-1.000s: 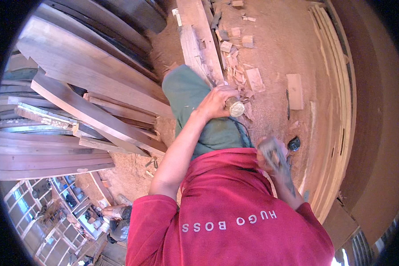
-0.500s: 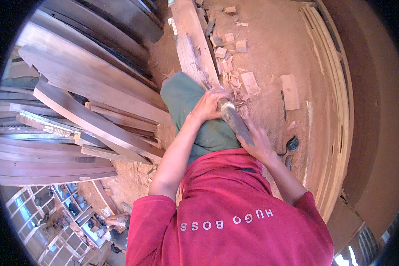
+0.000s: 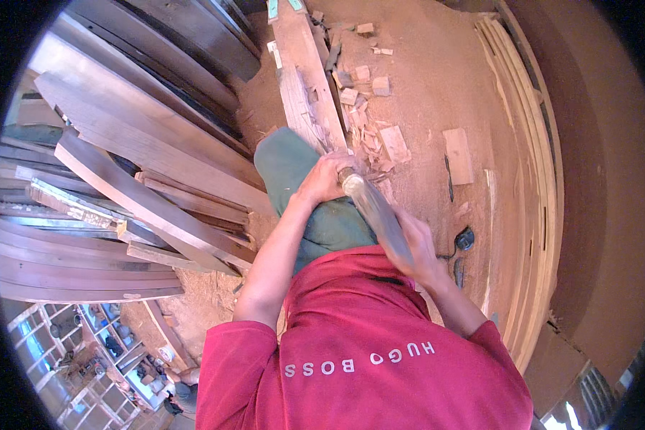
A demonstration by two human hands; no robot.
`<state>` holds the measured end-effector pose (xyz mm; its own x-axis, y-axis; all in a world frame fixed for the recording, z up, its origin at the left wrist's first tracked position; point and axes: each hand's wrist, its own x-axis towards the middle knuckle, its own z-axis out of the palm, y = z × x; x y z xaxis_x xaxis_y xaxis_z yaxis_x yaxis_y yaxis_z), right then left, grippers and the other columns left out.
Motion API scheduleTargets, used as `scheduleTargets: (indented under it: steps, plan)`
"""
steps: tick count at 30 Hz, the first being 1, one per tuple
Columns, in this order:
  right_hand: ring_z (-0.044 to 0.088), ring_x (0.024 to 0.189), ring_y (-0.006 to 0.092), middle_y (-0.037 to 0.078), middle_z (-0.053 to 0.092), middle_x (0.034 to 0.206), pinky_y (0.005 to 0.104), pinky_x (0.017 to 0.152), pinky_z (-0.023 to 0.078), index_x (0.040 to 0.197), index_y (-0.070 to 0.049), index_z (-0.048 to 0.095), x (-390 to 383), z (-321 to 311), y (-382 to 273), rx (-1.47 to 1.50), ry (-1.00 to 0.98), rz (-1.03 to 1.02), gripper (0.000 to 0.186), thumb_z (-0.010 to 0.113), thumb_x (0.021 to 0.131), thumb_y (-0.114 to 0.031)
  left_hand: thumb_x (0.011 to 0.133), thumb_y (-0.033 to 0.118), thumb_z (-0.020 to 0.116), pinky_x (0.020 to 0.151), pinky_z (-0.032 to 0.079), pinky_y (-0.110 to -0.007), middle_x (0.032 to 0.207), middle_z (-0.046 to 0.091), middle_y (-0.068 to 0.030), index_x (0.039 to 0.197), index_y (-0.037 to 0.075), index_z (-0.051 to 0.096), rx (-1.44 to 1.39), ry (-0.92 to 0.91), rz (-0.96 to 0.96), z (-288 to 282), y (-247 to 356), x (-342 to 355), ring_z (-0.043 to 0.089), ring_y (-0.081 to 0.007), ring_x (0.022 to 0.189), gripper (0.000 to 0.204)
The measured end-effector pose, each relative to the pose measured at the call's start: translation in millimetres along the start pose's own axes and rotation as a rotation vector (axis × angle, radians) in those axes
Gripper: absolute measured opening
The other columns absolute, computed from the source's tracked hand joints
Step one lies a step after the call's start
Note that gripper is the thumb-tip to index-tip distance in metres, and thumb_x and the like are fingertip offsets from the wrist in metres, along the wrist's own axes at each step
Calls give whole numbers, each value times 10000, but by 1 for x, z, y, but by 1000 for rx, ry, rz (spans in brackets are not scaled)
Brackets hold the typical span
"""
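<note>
Mallet [image 3: 385, 223] swung inward, left grip [image 3: 321, 179] around handle [image 3: 346, 173]

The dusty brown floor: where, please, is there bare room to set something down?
Bare: the floor between small pale wooden blocks and long pale planks, beyond the flat rectangular wooden piece. Crowded: thin wood shavings beside the blocks; long brown wooden boards at left.

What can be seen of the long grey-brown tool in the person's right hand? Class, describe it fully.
The long tool is narrow and grey-brown and looks like worn wood, though blur hides finer detail. It slants from upper left to lower right, over the green trousers. The right hand holds it, the grip partly hidden behind it. Its upper end meets or overlaps the pale top of the round handle in the left hand; actual contact is unclear.
</note>
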<state>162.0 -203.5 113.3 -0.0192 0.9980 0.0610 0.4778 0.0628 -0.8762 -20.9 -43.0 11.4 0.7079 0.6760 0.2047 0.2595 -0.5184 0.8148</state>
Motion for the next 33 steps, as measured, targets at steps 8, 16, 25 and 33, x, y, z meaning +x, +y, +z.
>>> scheduleTargets:
  steps: [8,16,25,33]
  plan:
    - [668,753,421,235,676,845,462,712,544,1105,-19,605,1,23,43,-199,-143,294,350,672,781,-131,603,150,755,730,481,-424,807,596,-141,801,33,570,84,-43,-36,6,-7,4,598,-350,822,296]
    - [639,870,424,242,651,979,479,730,522,1162,-6,572,5,36,73,-134,-81,62,429,663,783,-187,609,140,741,766,484,-423,829,612,-144,810,51,583,70,-59,-34,5,-5,1,603,-351,854,271]
    - [700,802,321,216,685,881,402,701,534,1062,14,642,-20,24,78,106,42,203,256,646,867,-151,693,119,732,727,511,-426,820,670,-140,875,9,634,179,637,-406,22,-39,72,659,-308,809,234]
    - [636,1013,286,191,673,1069,384,901,469,1099,30,640,-15,15,83,93,129,391,276,620,906,-167,816,53,703,629,484,-255,732,595,-14,762,63,567,-536,754,-215,-91,-42,124,585,-110,682,147]
